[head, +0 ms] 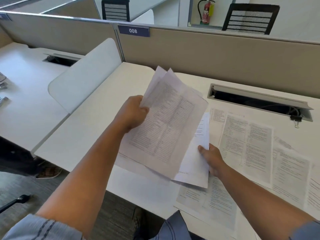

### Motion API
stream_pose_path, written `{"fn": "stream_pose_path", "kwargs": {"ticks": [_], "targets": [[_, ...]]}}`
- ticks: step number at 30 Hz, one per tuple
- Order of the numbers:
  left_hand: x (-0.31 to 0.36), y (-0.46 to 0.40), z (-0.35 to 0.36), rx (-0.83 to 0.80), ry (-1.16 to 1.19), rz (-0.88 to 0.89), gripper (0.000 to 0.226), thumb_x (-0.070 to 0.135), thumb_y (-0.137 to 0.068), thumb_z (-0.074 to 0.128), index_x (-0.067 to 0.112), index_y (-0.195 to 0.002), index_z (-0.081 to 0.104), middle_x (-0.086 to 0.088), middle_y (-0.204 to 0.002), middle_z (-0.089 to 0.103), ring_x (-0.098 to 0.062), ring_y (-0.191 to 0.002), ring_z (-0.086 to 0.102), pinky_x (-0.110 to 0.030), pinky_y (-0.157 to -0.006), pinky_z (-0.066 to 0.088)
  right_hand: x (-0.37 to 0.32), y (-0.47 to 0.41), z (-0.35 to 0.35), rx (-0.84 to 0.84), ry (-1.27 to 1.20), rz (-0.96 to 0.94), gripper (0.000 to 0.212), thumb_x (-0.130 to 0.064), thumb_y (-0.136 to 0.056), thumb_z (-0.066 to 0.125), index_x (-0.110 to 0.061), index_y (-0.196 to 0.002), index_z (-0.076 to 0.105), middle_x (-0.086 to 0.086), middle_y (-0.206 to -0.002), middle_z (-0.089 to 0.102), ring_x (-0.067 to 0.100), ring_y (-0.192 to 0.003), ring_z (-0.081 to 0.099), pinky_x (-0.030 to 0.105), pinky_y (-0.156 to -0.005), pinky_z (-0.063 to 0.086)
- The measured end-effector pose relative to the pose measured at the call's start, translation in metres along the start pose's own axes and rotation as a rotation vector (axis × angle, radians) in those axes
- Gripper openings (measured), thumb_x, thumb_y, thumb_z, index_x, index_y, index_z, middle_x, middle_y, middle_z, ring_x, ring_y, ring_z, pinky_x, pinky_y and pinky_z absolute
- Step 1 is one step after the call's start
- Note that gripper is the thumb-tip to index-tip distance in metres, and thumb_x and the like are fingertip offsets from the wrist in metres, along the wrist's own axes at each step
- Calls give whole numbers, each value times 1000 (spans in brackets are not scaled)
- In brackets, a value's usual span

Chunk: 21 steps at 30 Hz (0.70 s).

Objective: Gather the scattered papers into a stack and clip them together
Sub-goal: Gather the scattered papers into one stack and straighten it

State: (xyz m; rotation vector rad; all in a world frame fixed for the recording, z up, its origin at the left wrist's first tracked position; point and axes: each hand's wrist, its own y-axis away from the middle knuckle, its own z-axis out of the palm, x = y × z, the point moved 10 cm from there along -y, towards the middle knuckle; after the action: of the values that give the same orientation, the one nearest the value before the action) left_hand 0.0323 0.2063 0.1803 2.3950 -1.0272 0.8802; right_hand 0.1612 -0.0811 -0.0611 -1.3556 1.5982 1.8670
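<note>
While the left hand (133, 112) pinches a fanned, uneven sheaf (164, 125) and the right hand (210, 157) grips a lower sheet, loose papers (249, 146) lie at 3 o'clock; binder clip (296, 119) at 2. Risk: misaligned sheets slipping free.

Desk (90, 135): white, bare on its left half.
Partition (216, 54): beige, along the far edge of the desk.
Plate (133, 31): blue, reads 008, on top of the partition.
Cable slot (258, 103): lid open, wires inside.
Chairs (250, 19): two, black, beyond the partition.
Extinguisher (207, 13): red, against the far wall.
Divider (83, 75): white, rounded, left of the desk.
</note>
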Motion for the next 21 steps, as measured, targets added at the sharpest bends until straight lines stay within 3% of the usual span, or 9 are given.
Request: {"fn": "stream_pose_path", "kwargs": {"ticks": [4,9,11,14,16,17,19,21], "targets": [[-39,-10,46,-94,123,-127,16,14,-97,60,13,-111,67,-10,-104,71,-31,-95,70,-42,-84,58,-17,5,-1,-36,-49,-37,29,-25,-103,60,-19,-131,61,4,-116,71,29,-103,69,51,-94,57],[-73,-13,87,-179,362,-294,21,6,-98,58,11,-118,62,-9,-104,70,-24,-88,69,-34,-69,57,-38,20,-5,-61,-132,-73,57,-55,-100,54,-22,-146,53,2,-137,64,26,-121,64,54,-106,51],[-81,-13,98,-204,433,-346,23,4,-100,56,9,-122,59,-12,-113,70,-30,-96,70,-44,-81,59,-44,28,-6,-71,-130,-78,61,-64,-99,45,-27,-147,51,-3,-138,62,25,-124,61,53,-107,50],[-87,-11,114,-227,532,-402,31,4,-103,52,3,-133,53,-14,-123,67,-32,-104,67,-49,-92,55,-48,39,-6,-80,-65,-55,92,-87,-81,39,-31,-154,41,-11,-150,48,24,-141,46,56,-115,41],[-87,-7,126,-249,581,-437,31,8,-105,51,4,-136,50,-15,-126,66,-31,-105,67,-48,-92,55,-55,46,-4,-108,-36,-100,86,-86,-85,33,-33,-152,45,-12,-151,49,22,-142,44,55,-117,38],[-87,-5,131,-265,617,-455,31,11,-106,51,5,-137,49,-15,-126,66,-32,-106,67,-49,-91,56,-59,49,0,-138,-43,-134,76,-81,-89,34,-33,-145,53,-9,-146,57,21,-137,52,52,-115,42],[-84,1,145,-320,703,-483,33,16,-105,55,6,-137,51,-14,-124,69,-34,-108,69,-50,-87,58,-69,56,7,-198,-90,-187,53,-65,-98,40,-30,-128,66,-4,-127,73,18,-118,68,43,-105,52],[-79,3,155,-349,761,-474,34,15,-103,60,7,-135,53,-14,-122,71,-34,-106,70,-50,-84,59,-76,59,7,-223,-131,-221,38,-47,-103,49,-22,-126,67,3,-120,76,21,-109,73,40,-96,56]]}}
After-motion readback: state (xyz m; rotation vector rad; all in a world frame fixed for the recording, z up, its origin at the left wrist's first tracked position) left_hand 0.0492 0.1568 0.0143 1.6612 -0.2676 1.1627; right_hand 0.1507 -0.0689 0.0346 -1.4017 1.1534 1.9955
